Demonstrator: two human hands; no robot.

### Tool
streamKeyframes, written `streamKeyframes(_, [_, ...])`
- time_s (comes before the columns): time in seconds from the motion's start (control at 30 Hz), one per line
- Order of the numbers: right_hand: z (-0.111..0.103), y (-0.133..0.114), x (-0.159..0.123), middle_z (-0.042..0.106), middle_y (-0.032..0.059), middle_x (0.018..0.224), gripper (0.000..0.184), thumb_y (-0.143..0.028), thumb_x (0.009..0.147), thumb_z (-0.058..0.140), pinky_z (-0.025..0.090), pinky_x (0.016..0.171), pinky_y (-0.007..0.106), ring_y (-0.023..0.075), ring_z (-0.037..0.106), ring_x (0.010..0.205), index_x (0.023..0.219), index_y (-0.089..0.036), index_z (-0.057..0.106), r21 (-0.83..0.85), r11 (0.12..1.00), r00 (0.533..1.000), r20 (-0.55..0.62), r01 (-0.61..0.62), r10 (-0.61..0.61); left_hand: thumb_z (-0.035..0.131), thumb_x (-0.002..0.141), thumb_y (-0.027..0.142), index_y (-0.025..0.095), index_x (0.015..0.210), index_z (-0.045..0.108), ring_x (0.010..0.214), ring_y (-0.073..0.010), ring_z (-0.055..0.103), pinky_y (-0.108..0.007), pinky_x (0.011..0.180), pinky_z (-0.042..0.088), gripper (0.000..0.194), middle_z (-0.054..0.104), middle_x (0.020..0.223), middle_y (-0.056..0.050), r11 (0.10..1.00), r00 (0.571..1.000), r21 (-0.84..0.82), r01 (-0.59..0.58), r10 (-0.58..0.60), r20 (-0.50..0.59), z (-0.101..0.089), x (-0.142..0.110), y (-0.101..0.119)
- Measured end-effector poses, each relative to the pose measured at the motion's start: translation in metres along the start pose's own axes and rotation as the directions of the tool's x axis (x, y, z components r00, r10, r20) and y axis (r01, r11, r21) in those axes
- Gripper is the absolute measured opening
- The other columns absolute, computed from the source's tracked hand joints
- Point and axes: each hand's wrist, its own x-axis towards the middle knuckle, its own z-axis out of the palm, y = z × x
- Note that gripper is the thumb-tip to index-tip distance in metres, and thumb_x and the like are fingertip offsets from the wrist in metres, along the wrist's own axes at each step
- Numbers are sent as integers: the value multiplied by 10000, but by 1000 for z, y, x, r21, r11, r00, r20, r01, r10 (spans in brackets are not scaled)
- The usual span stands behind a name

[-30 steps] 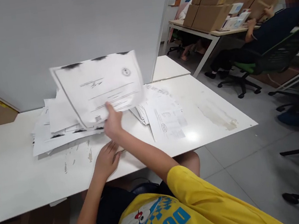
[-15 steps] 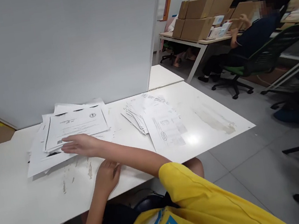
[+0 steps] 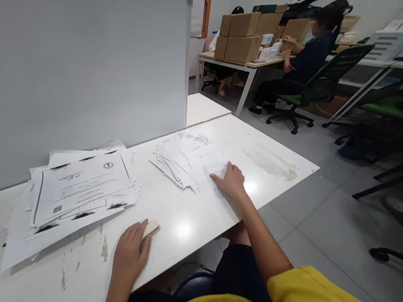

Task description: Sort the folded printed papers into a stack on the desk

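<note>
On the white table point(image 3: 179, 204), my left hand point(image 3: 130, 251) rests near the front edge. Its fingers are wrapped round a small cream-coloured stapler point(image 3: 151, 227), of which only the rounded end shows. My right hand point(image 3: 233, 181) is at the right side of a printed sheet point(image 3: 209, 190) with an oval stamp. The thumb lies on top of the sheet and the fingers are curled at its edge. Several slips of paper point(image 3: 175, 164) lie fanned out just behind and left of that sheet. A pile of larger printed papers point(image 3: 82, 187) sits at the left.
A whiteboard point(image 3: 73, 69) stands along the table's back edge. Beyond, a person in a dark shirt point(image 3: 310, 55) sits at another desk with cardboard boxes point(image 3: 243, 47). Office chairs point(image 3: 340, 71) stand on the tiled floor at the right. Brown stains point(image 3: 104, 248) mark the tabletop.
My right hand has swung from the left pile across to the stamped sheet and taken hold of it; the sheet has shifted slightly right. The stapler in my left hand now shows. The view turned right.
</note>
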Motion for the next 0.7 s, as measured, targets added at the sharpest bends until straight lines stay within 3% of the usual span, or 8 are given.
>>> streamKeyframes(0.2, [-10, 7, 1, 478, 259, 1390, 754, -483, 885, 556, 335, 1052, 479, 391, 429, 1300, 1461, -48, 338, -44, 997, 996, -65, -68, 65, 498, 955, 353, 221, 1305, 573, 1031, -227, 668, -375, 877, 554, 382, 715, 1139, -72, 1000, 1000, -1, 7, -7, 15, -6, 3, 2])
streamKeyframes(0.37, [-19, 20, 0, 439, 283, 1394, 769, -504, 867, 584, 360, 1015, 472, 408, 415, 1287, 1432, -32, 361, -71, 989, 990, -51, -131, 128, 481, 961, 378, 217, 1312, 567, 1053, -235, 661, -386, 895, 545, 396, 710, 1153, -74, 999, 999, 23, 40, -41, 33, -8, 3, 2])
streamKeyframes(0.53, [-33, 28, 2, 436, 261, 1401, 786, -479, 847, 622, 355, 1027, 447, 379, 420, 1297, 1454, -71, 335, -70, 986, 982, 105, -150, 157, 470, 967, 372, 205, 1320, 553, 1043, -239, 661, -389, 891, 540, 399, 709, 1146, -76, 997, 1000, 82, 15, -16, 19, -5, 1, 1])
streamKeyframes(0.7, [-43, 40, -15, 492, 218, 1373, 652, -448, 862, 606, 352, 1040, 454, 359, 435, 1289, 1386, -99, 437, -94, 993, 970, 221, -77, 96, 459, 971, 368, 202, 1375, 498, 1026, -241, 668, -383, 883, 544, 438, 703, 1135, -92, 994, 1000, 105, -11, 9, 22, -6, 4, 2])
